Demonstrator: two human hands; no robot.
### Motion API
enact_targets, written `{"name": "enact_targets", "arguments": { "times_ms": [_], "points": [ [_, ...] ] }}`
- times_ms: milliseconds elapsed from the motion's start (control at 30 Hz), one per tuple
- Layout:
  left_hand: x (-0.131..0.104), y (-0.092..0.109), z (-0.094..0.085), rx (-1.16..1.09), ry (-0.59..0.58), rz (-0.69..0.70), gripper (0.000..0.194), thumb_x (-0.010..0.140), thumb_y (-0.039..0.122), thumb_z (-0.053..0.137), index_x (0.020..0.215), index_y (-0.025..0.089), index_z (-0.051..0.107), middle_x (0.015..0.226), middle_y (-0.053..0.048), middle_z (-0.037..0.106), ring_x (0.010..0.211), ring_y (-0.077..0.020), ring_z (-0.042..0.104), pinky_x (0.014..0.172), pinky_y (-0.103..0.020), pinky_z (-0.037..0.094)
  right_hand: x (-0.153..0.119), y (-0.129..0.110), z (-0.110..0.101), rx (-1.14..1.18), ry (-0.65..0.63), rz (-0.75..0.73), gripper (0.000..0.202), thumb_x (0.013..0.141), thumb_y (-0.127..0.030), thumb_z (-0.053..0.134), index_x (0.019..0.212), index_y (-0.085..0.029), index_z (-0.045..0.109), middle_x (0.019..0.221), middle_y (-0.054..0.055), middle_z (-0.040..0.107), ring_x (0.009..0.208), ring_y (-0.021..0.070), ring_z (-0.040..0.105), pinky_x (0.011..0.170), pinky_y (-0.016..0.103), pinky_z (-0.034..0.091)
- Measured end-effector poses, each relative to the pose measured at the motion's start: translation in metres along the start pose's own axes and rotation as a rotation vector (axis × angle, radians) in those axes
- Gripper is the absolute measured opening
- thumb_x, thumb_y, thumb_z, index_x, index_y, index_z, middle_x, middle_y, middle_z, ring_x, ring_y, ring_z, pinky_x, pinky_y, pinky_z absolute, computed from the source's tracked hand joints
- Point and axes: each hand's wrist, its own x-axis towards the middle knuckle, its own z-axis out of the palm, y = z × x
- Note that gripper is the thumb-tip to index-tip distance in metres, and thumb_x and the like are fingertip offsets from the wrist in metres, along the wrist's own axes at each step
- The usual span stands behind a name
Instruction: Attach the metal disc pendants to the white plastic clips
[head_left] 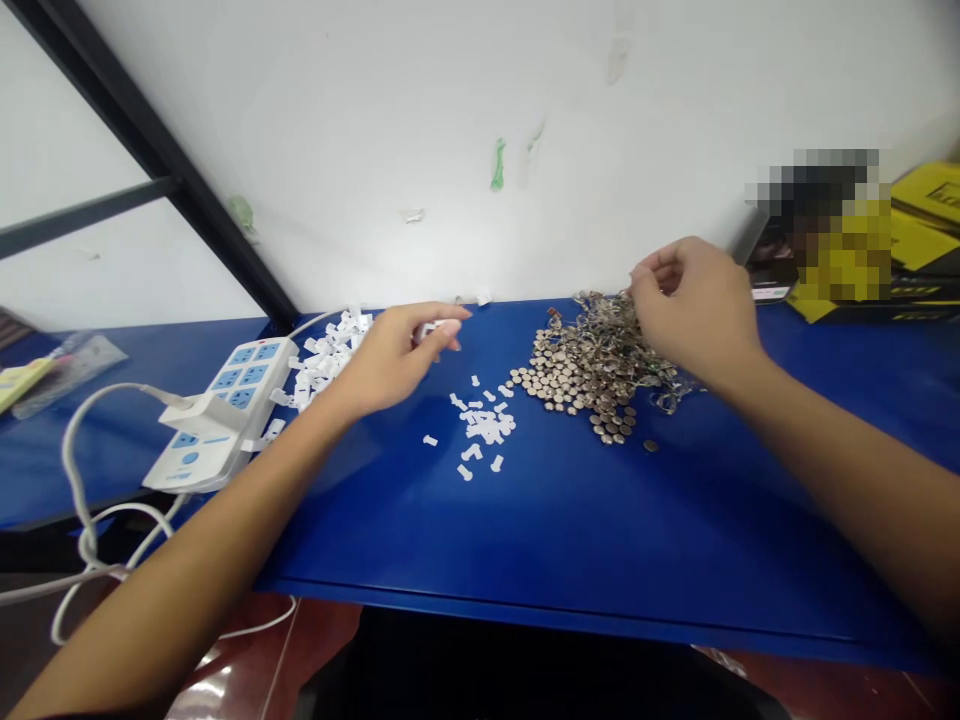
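Observation:
My left hand (405, 350) is closed, with a small white plastic piece (433, 328) between thumb and fingers. It hovers just right of a heap of similar white pieces (330, 350). Pinched together, the fingers of my right hand (694, 300) are over the back right of a tangled pile of thin metal parts (607, 340); whatever they grip is too small to make out. Round silvery discs (559, 380) spread along the front and left of that pile. Between the hands and nearer to me lie small flat white tabs (487, 425) in a loose cluster.
The blue table (525, 540) meets a white wall behind. On the left are a white power strip (247, 375) with a plugged-in adapter, looping white cables (75, 480) and a dark metal frame post (195, 200). Yellow and black boxes (926, 240) stand at the back right.

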Motion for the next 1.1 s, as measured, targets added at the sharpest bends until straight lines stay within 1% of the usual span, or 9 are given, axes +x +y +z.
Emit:
{"name": "enact_targets", "arguments": {
  "times_ms": [133, 233, 367, 500, 667, 767, 867, 1000, 1100],
  "points": [
    [-0.006, -0.028, -0.028, 0.463, 0.096, 0.058, 0.032, 0.101, 0.035, 0.052, 0.120, 0.026, 0.076, 0.120, -0.008, 0.077, 0.100, -0.0285, 0.068, 0.093, -0.045, 0.052, 0.002, 0.003, -0.007, -0.250, -0.043, -0.139, 0.006, 0.092, -0.026, 0.054, 0.088, -0.022, 0.056, 0.070, 0.007, 0.052, 0.076, 0.0263, 0.053, 0.079, 0.048, 0.042],
    [-0.007, -0.043, -0.029, 0.663, 0.055, 0.056, 0.035, 0.101, 0.032, 0.048, 0.116, 0.021, 0.078, 0.108, -0.013, 0.077, 0.104, -0.0315, 0.066, 0.096, -0.048, 0.051, -0.003, -0.007, -0.012, -0.289, -0.012, -0.254, 0.010, 0.095, -0.027, 0.051, 0.088, -0.022, 0.057, 0.074, 0.011, 0.052, 0.087, 0.0316, 0.054, 0.084, 0.049, 0.040],
    [-0.001, -0.042, -0.027, 0.723, -0.014, 0.045, 0.034, 0.097, 0.025, 0.049, 0.112, 0.020, 0.079, 0.119, -0.013, 0.074, 0.109, -0.0310, 0.066, 0.099, -0.047, 0.050, -0.015, -0.022, -0.012, -0.206, -0.039, -0.305, 0.013, 0.097, -0.031, 0.047, 0.091, -0.022, 0.055, 0.084, 0.014, 0.060, 0.088, 0.0326, 0.055, 0.078, 0.047, 0.039],
    [0.027, -0.029, -0.021, 0.664, -0.064, 0.013, 0.033, 0.093, 0.025, 0.055, 0.116, 0.021, 0.078, 0.121, -0.012, 0.075, 0.111, -0.0314, 0.067, 0.095, -0.045, 0.053, -0.029, -0.026, 0.002, -0.050, -0.129, -0.346, 0.012, 0.097, -0.033, 0.050, 0.091, -0.023, 0.054, 0.085, 0.012, 0.064, 0.082, 0.0293, 0.057, 0.072, 0.043, 0.040],
    [0.087, -0.034, 0.014, 0.676, -0.002, 0.077, 0.036, 0.097, 0.034, 0.056, 0.122, 0.014, 0.073, 0.119, -0.017, 0.073, 0.112, -0.0329, 0.063, 0.096, -0.045, 0.050, -0.045, -0.027, 0.018, -0.041, -0.219, -0.573, 0.015, 0.101, -0.030, 0.044, 0.093, -0.024, 0.054, 0.090, 0.011, 0.064, 0.088, 0.0296, 0.057, 0.082, 0.047, 0.043],
    [0.115, -0.042, 0.036, 0.679, -0.012, 0.104, 0.032, 0.095, 0.033, 0.061, 0.118, 0.014, 0.073, 0.124, -0.019, 0.071, 0.122, -0.0350, 0.057, 0.104, -0.047, 0.045, -0.052, -0.034, 0.018, 0.055, -0.365, -0.682, 0.015, 0.102, -0.027, 0.043, 0.092, -0.025, 0.054, 0.091, 0.010, 0.065, 0.088, 0.0273, 0.057, 0.088, 0.047, 0.044],
    [0.131, -0.048, 0.048, 0.646, -0.047, 0.086, 0.024, 0.091, 0.032, 0.069, 0.108, 0.017, 0.075, 0.112, -0.014, 0.075, 0.109, -0.0307, 0.064, 0.098, -0.042, 0.048, -0.058, -0.044, 0.008, 0.151, -0.616, -0.700, 0.016, 0.102, -0.026, 0.044, 0.092, -0.024, 0.056, 0.092, 0.008, 0.065, 0.087, 0.0238, 0.056, 0.082, 0.041, 0.046],
    [0.135, -0.055, 0.053, 0.591, -0.044, 0.076, 0.022, 0.091, 0.019, 0.064, 0.110, 0.016, 0.074, 0.109, -0.013, 0.076, 0.102, -0.0268, 0.067, 0.094, -0.039, 0.050, -0.057, -0.050, -0.010, 0.189, -0.990, -0.592, 0.019, 0.101, -0.030, 0.049, 0.087, -0.023, 0.059, 0.082, 0.003, 0.064, 0.071, 0.0169, 0.055, 0.067, 0.033, 0.044],
    [0.133, -0.057, 0.055, 0.539, -0.027, 0.080, 0.032, 0.091, 0.011, 0.059, 0.121, 0.012, 0.071, 0.113, -0.014, 0.076, 0.105, -0.0250, 0.068, 0.097, -0.037, 0.050, -0.051, -0.046, -0.016, 0.240, -1.153, -0.490, 0.016, 0.099, -0.032, 0.055, 0.088, -0.023, 0.064, 0.073, 0.000, 0.062, 0.062, 0.0140, 0.052, 0.058, 0.029, 0.042]
  ]
}}
